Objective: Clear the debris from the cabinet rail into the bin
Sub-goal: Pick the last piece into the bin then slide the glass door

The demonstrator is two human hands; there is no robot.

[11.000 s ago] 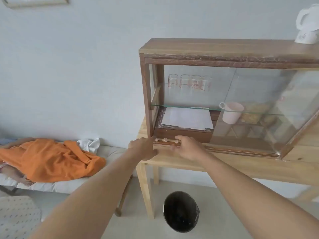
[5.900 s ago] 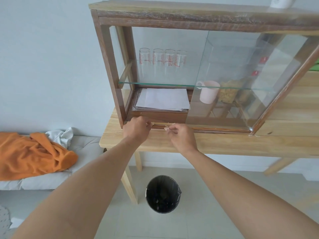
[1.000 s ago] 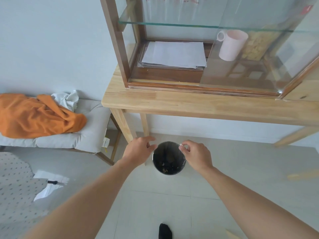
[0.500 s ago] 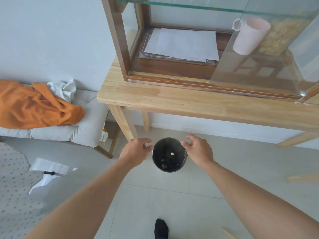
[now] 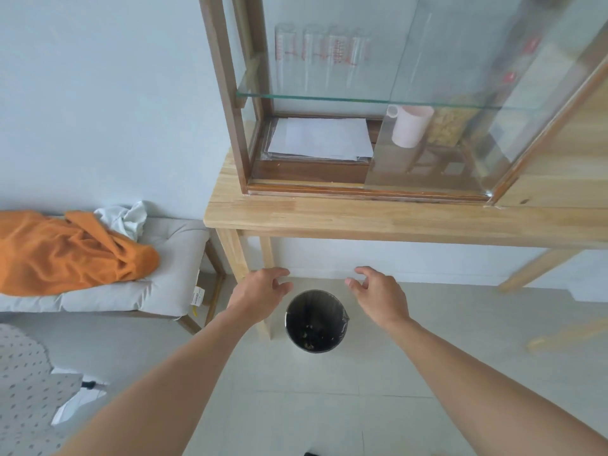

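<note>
Pale tile floor, bin under the table. Both hands, left and right, hover above the bin, fingers loosely spread, empty. Rail lies up past them, running left-right, roughly equally near both; can't see crumbs left.

A pale blue-grey wall is filling the background behind everything, evenly lit with soft daylight. Light tiles are covering the floor, their joints showing faintly. A light wooden counter is standing against the wall on slim legs. To its left, a low bench with a grey cushion is carrying a crumpled orange cloth and a white cloth just behind it. A dotted grey mat is lying at the lower left edge of the floor.
</note>
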